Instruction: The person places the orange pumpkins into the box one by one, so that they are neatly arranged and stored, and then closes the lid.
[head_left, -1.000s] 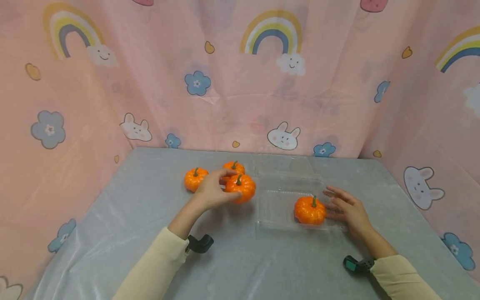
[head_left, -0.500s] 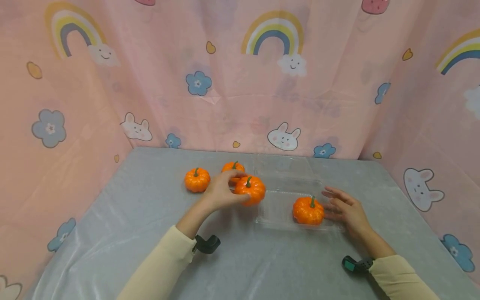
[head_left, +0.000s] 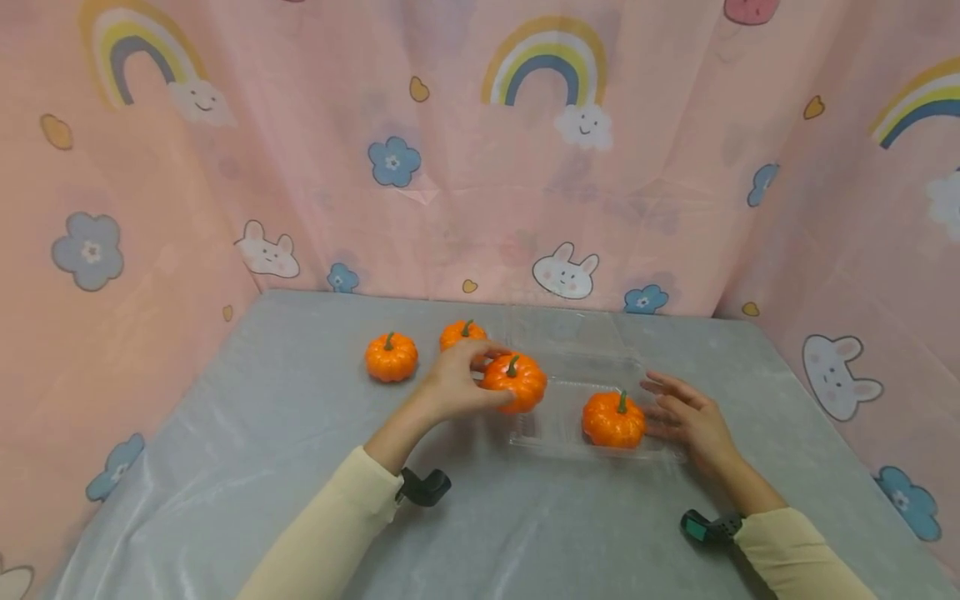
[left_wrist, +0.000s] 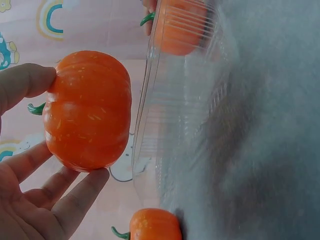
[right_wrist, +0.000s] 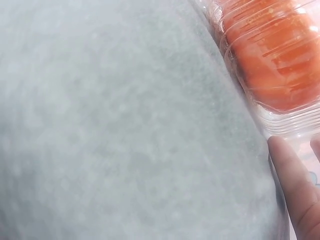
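In the head view, the left hand [head_left: 459,382] grasps an orange miniature pumpkin [head_left: 525,389] between thumb and fingers, its green stem upward, near the left end of a clear plastic clamshell container [head_left: 557,421]. A second pumpkin [head_left: 613,422] sits inside, toward the right. The right hand [head_left: 697,423] grasps nothing; its fingers extend beside the container's right end. Two pumpkins remain outside on the grey cloth [head_left: 585,533], left of the container. The step in hand appears to be placing the held pumpkin, with two more left to load.

In the left wrist view, the held pumpkin is just above the container's rim, apart from it. The next move seems to call for lowering it into the free left part, then loosening the fingers without catching the rim.

In the right wrist view, one fingertip lies against or just beside the ridged plastic wall; I cannot tell whether it presses.
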